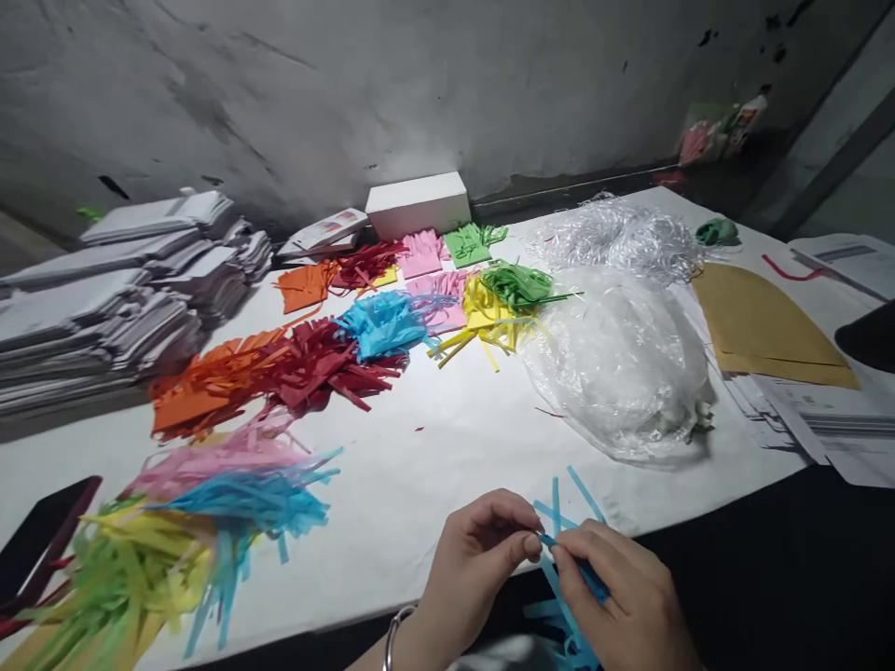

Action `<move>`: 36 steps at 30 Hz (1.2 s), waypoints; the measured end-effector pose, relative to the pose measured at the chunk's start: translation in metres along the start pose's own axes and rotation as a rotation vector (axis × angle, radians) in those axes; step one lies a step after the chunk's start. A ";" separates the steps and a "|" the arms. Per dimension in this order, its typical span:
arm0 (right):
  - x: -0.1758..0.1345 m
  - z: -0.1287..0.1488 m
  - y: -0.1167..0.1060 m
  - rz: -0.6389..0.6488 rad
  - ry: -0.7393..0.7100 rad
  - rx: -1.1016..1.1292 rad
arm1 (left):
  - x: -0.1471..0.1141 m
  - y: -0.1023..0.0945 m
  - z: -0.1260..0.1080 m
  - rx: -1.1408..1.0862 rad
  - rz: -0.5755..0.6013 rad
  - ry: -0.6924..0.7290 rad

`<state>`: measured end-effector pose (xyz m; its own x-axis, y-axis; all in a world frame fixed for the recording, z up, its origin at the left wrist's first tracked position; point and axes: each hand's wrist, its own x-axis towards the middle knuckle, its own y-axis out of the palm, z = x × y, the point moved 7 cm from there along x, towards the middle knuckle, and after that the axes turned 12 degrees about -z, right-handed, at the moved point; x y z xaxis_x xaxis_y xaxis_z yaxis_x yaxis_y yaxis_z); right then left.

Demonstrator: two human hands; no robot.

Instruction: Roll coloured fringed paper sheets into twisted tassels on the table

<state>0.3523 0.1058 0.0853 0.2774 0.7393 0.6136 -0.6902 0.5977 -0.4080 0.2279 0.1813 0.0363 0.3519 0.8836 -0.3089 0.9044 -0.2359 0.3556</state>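
At the table's front edge, my left hand [479, 564] is closed, thumb and index finger pinching the tip of a rolled blue fringed paper tassel [593, 580]. My right hand [629, 596] is wrapped around the tassel's thicker rolled part. Its loose blue strips fan out above and below my hands, some over the white tabletop [392, 485]. A silver bangle [395, 634] circles my left wrist. To the left lie a blue fringed bunch [258, 503], a pink one [224, 457] and a yellow-green one [132, 568].
Stacked papers [90, 298] rise at the left, near a phone [46, 540]. Fringed bunches in orange [202, 391], dark red [314, 368] and yellow [482, 312] lie mid-table. A clear plastic bag [615, 363] sits right of centre, beside a brown envelope [776, 326]. A white box [419, 207] stands behind.
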 end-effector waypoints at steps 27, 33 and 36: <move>-0.014 0.057 0.038 0.356 -0.075 0.067 | -0.065 -0.048 -0.041 0.340 0.049 0.585; -0.020 0.050 0.043 0.420 0.067 0.153 | -0.063 -0.054 -0.043 0.376 0.026 0.537; -0.017 0.050 0.042 0.403 0.042 0.149 | -0.064 -0.057 -0.044 0.373 0.011 0.525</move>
<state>0.2851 0.1023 0.0918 -0.0096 0.9183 0.3958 -0.8369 0.2093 -0.5058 0.1435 0.1560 0.0743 0.2826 0.9383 0.1992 0.9577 -0.2878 -0.0032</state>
